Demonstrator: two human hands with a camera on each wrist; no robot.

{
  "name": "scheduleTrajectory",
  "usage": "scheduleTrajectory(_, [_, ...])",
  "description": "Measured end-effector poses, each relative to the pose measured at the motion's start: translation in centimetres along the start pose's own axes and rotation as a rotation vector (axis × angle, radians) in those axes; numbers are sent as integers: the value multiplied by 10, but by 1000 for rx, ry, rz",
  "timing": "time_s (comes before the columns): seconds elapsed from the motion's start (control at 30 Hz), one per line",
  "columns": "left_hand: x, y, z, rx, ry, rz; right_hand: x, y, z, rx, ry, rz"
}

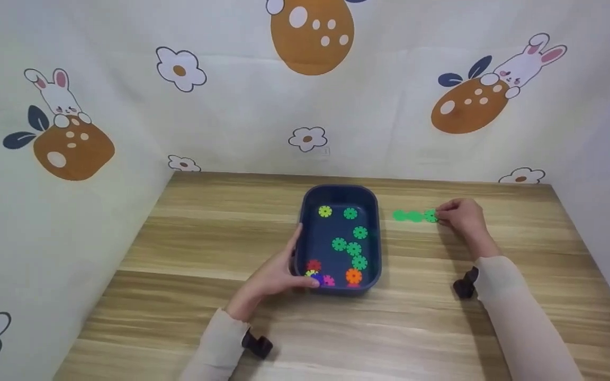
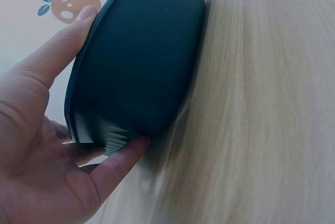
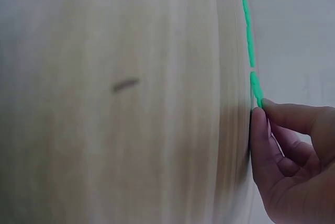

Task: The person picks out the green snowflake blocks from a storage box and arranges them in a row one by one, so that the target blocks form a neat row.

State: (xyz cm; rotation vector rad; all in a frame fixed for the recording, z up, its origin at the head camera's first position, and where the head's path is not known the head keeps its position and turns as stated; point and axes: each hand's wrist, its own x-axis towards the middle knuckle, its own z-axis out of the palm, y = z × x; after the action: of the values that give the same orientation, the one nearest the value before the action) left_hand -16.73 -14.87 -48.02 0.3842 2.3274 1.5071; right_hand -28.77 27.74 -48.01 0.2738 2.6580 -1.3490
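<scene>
A dark blue plastic bin (image 1: 298,233) stands on the wooden table, with several notched snowflake discs inside it. My left hand (image 1: 276,272) grips its near left corner, the thumb over the rim and the fingers along the outer wall (image 2: 141,51). To the right of the bin, my right hand (image 1: 464,217) pinches a green snowflake disc (image 1: 431,215) between thumb and fingertips. That disc is slightly tilted in the right wrist view, its far edge close to the end of two green discs (image 1: 408,216) lying flat in a row.
Green discs (image 1: 360,233) lie along the bin's right side, and a yellow disc (image 1: 325,211) is at its far end. An orange disc (image 1: 353,276) and a red disc (image 1: 313,265) are in the near end. A patterned cloth (image 1: 236,116) hangs behind the table.
</scene>
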Motion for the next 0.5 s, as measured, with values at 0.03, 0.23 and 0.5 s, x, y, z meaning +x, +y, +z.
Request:
scheduleTrajectory(0.03, [0,0,0,-1,1,-1,-1,-1,0,-12,1,-2])
scheduleTrajectory(0.23, [-1,-1,0,-7,3,-6,-3,-5,5,-118,21,-16])
scheduleTrajectory(0.5, [0,-1,-1,-4,10,1,-3,-8,8,-223,45,-43])
